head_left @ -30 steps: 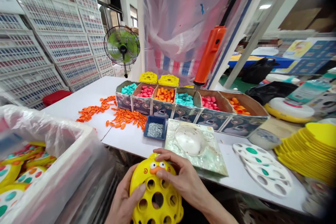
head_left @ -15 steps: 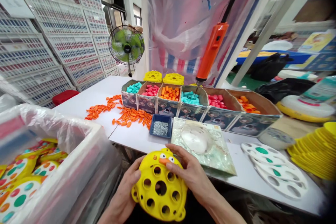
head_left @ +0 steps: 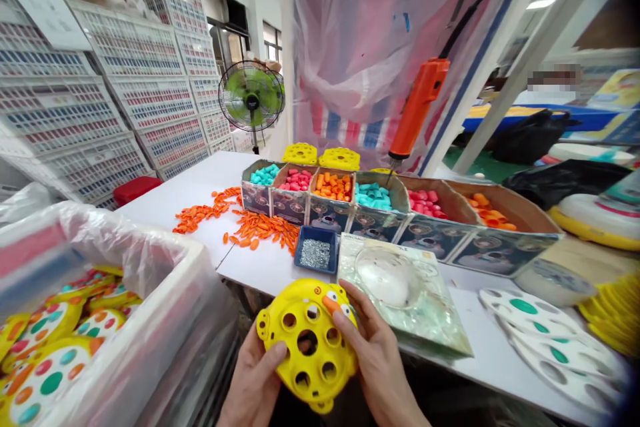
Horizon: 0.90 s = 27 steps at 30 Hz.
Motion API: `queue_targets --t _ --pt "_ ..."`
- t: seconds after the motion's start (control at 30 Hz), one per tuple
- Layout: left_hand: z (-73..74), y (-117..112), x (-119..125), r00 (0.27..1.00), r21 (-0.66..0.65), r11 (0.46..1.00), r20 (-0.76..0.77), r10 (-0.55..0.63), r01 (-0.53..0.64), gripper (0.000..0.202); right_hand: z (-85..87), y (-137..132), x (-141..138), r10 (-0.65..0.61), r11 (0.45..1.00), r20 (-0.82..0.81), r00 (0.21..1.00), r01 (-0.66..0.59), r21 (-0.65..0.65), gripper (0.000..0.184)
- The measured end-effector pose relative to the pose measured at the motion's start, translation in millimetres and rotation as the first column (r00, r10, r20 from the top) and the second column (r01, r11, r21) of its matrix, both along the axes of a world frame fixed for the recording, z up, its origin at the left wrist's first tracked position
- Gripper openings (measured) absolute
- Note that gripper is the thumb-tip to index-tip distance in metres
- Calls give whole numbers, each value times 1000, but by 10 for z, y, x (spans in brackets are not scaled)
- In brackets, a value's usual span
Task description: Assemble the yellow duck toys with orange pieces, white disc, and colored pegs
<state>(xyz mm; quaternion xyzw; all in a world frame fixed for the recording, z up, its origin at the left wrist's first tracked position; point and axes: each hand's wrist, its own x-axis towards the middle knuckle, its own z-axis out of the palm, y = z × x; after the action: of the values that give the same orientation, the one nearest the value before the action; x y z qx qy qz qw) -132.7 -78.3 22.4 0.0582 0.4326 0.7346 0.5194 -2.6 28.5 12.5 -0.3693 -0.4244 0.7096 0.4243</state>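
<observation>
Apparently a turning-and-checking step: left hand (head_left: 257, 373) and right hand (head_left: 377, 347), fingers clamped on opposite sides of a rounded yellow plastic shell with a bird face and open holes (head_left: 320, 351), held before the white-topped desk (head_left: 200, 177)'s near edge. Any next move seems to call for one firm grip.

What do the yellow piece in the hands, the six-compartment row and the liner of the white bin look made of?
Yellow piece: probably moulded plastic, slightly glossy, with smooth highlights and clean round holes.
Compartment row: likely cardboard, printed outside, with plain brown inner walls.
Liner: seemingly thin plastic film, shiny, see-through and wrinkled.
</observation>
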Motion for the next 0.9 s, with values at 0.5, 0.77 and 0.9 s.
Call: queue_targets --t 0.5,0.77,0.9 --pt "-49 -16 -106 981 -77 978 -32 191 -193 74 -368 -225 -35 34 999 29 999 -34 12 59" --pt "-2 -18 -195 990 -93 986 -29 135 -137 66 -332 -197 -124 81 995 41 996 -83 55 57" --pt "-92 -68 -308 999 -82 995 -1 50 -50 53 -273 -173 -119 86 995 66 994 -89 41 58"
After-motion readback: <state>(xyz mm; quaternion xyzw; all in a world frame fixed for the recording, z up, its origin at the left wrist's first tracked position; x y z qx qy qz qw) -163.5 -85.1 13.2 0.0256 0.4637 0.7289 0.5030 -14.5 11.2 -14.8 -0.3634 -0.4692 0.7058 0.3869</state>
